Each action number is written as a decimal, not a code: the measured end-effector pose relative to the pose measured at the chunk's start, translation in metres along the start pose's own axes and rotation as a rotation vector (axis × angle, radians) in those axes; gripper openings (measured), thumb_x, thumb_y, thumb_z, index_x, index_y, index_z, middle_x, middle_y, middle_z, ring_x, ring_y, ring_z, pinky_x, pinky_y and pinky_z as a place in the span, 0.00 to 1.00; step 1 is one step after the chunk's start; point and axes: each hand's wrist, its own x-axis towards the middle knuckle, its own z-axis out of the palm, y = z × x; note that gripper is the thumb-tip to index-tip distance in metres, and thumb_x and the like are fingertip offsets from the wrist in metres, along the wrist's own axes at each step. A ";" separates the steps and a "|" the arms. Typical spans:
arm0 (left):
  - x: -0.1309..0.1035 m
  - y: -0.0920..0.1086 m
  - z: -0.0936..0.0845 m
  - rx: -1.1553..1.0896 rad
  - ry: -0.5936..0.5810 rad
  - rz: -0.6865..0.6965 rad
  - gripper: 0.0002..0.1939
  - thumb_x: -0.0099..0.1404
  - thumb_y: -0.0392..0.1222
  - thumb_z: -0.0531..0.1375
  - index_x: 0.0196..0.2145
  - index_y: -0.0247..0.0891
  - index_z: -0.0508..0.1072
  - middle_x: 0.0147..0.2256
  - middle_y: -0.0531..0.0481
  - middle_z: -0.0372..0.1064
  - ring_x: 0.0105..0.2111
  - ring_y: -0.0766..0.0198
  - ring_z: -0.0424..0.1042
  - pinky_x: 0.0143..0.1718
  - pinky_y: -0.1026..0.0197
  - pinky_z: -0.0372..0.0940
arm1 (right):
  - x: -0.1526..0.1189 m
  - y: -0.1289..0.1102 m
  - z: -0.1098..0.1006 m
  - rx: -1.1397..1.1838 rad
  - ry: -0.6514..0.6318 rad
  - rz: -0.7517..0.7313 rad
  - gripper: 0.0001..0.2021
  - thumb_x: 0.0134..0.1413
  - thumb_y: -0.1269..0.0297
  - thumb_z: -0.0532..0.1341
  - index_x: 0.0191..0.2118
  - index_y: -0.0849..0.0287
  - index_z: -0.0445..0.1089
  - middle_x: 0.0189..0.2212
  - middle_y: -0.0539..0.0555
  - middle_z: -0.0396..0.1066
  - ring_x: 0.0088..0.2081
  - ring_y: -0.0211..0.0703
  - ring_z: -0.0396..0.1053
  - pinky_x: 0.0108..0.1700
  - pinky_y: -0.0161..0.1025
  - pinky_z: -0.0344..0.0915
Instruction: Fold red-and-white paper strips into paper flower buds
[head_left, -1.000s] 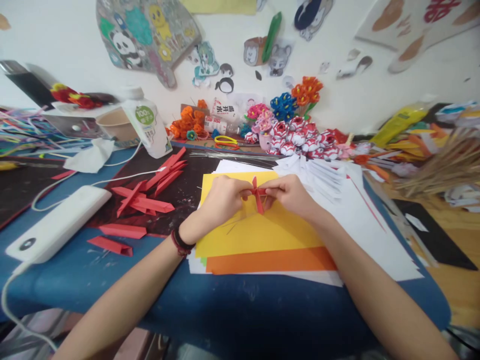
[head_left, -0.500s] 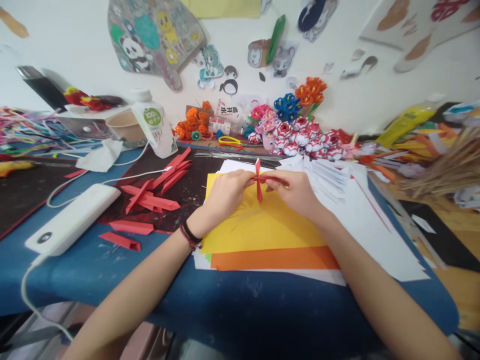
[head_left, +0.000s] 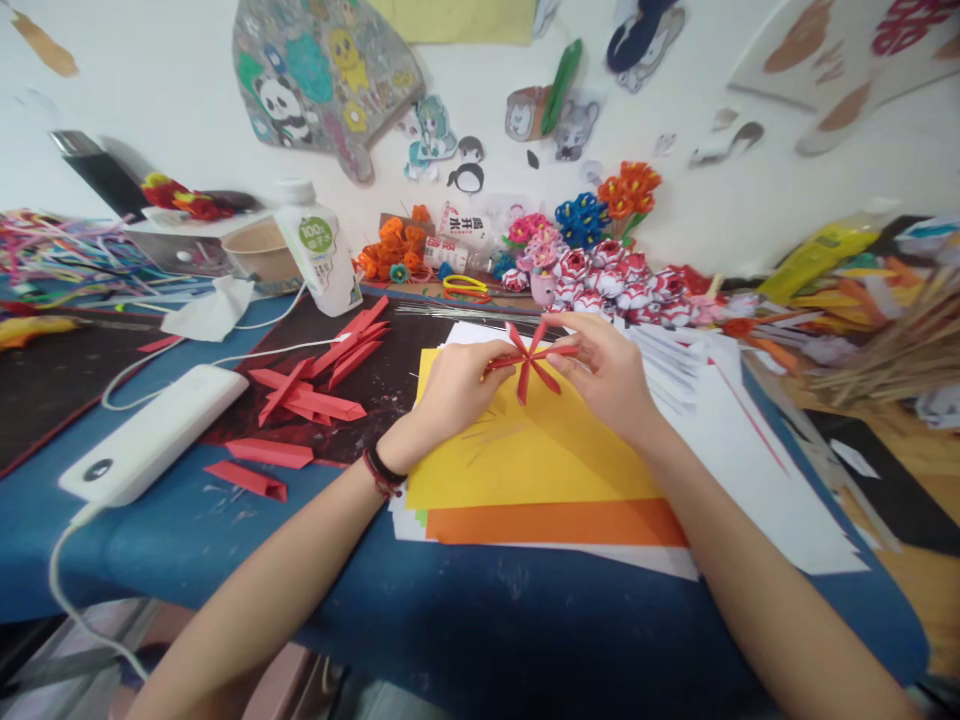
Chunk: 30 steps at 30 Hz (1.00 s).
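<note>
Above the yellow paper sheet [head_left: 525,450], a red folded-paper flower [head_left: 529,357] is held between both hands, its narrow petals spread out like a star. My left hand [head_left: 466,385] pinches one petal on the left side. On the other side, my right hand [head_left: 604,370] has its thumb and fingers closed at the right petals, with a finger at the upper one. Several red folded paper strips [head_left: 307,400] lie to the left of my left hand, some crossing each other on a dark mat [head_left: 390,390].
A white power bank [head_left: 154,435] with a cable lies at the left. Orange paper [head_left: 555,523] and white sheets [head_left: 750,480] lie under and beside the yellow sheet. A white bottle [head_left: 319,250] and red-and-white paper flowers [head_left: 607,275] stand along the wall.
The flower's petals have fanned out from a cross shape into a wider star. My right hand has shifted its fingers up toward the upper petal. The camera view has moved slightly.
</note>
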 end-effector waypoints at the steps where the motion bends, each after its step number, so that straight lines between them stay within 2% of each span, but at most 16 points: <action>1: -0.001 0.001 0.000 0.015 0.007 -0.010 0.08 0.69 0.38 0.63 0.45 0.41 0.81 0.39 0.48 0.83 0.32 0.64 0.77 0.37 0.63 0.64 | 0.000 0.000 0.001 0.049 0.002 0.035 0.25 0.58 0.61 0.67 0.61 0.49 0.69 0.61 0.58 0.67 0.46 0.47 0.77 0.53 0.49 0.76; 4: -0.005 0.005 0.002 0.122 0.033 -0.021 0.09 0.72 0.41 0.61 0.44 0.40 0.82 0.35 0.47 0.83 0.30 0.63 0.77 0.35 0.63 0.61 | -0.001 0.000 0.004 0.142 0.010 0.158 0.34 0.54 0.55 0.71 0.64 0.47 0.61 0.59 0.59 0.68 0.45 0.46 0.76 0.49 0.45 0.77; 7: -0.008 0.004 0.005 0.289 0.088 -0.027 0.11 0.73 0.45 0.59 0.45 0.40 0.80 0.32 0.46 0.82 0.29 0.60 0.77 0.31 0.62 0.58 | -0.001 -0.001 0.004 0.179 -0.029 0.233 0.33 0.50 0.50 0.73 0.58 0.49 0.60 0.52 0.56 0.72 0.41 0.44 0.77 0.44 0.42 0.76; 11: -0.010 0.000 0.010 0.339 0.153 -0.032 0.12 0.73 0.45 0.59 0.50 0.41 0.76 0.33 0.47 0.82 0.29 0.60 0.78 0.31 0.63 0.58 | -0.001 0.000 0.003 0.169 -0.079 0.193 0.27 0.51 0.54 0.74 0.52 0.52 0.64 0.47 0.54 0.75 0.40 0.45 0.79 0.45 0.43 0.75; 14: -0.009 0.000 0.009 0.264 0.146 0.032 0.12 0.72 0.42 0.60 0.52 0.41 0.74 0.35 0.48 0.82 0.31 0.63 0.79 0.33 0.64 0.61 | 0.000 0.001 0.002 0.105 -0.023 0.126 0.20 0.55 0.54 0.71 0.49 0.54 0.69 0.46 0.55 0.77 0.45 0.49 0.79 0.49 0.47 0.75; 17: -0.009 0.003 0.006 0.179 0.127 0.133 0.12 0.72 0.40 0.60 0.53 0.41 0.73 0.37 0.50 0.82 0.30 0.66 0.78 0.33 0.65 0.62 | 0.001 0.003 0.000 0.073 0.014 0.114 0.21 0.57 0.55 0.70 0.53 0.53 0.69 0.44 0.56 0.78 0.45 0.49 0.79 0.49 0.48 0.75; 21: -0.009 0.003 0.005 0.195 0.164 0.196 0.10 0.73 0.40 0.58 0.50 0.39 0.74 0.34 0.51 0.80 0.28 0.68 0.76 0.32 0.66 0.61 | 0.001 0.004 0.000 0.026 0.029 0.124 0.25 0.57 0.56 0.69 0.58 0.52 0.65 0.39 0.54 0.78 0.41 0.48 0.79 0.47 0.47 0.74; 26: -0.009 0.001 0.011 0.117 0.186 0.251 0.06 0.72 0.37 0.59 0.45 0.37 0.74 0.27 0.56 0.75 0.23 0.72 0.71 0.28 0.69 0.59 | 0.000 0.002 0.005 -0.262 0.056 -0.046 0.27 0.51 0.62 0.71 0.57 0.52 0.67 0.42 0.53 0.78 0.37 0.47 0.75 0.43 0.48 0.72; 30: -0.010 0.003 0.013 0.053 0.142 0.234 0.06 0.71 0.36 0.60 0.45 0.37 0.73 0.28 0.57 0.75 0.23 0.72 0.73 0.28 0.71 0.61 | -0.001 -0.002 0.010 -0.323 0.044 -0.248 0.17 0.54 0.68 0.67 0.51 0.55 0.71 0.44 0.56 0.76 0.41 0.48 0.74 0.45 0.47 0.72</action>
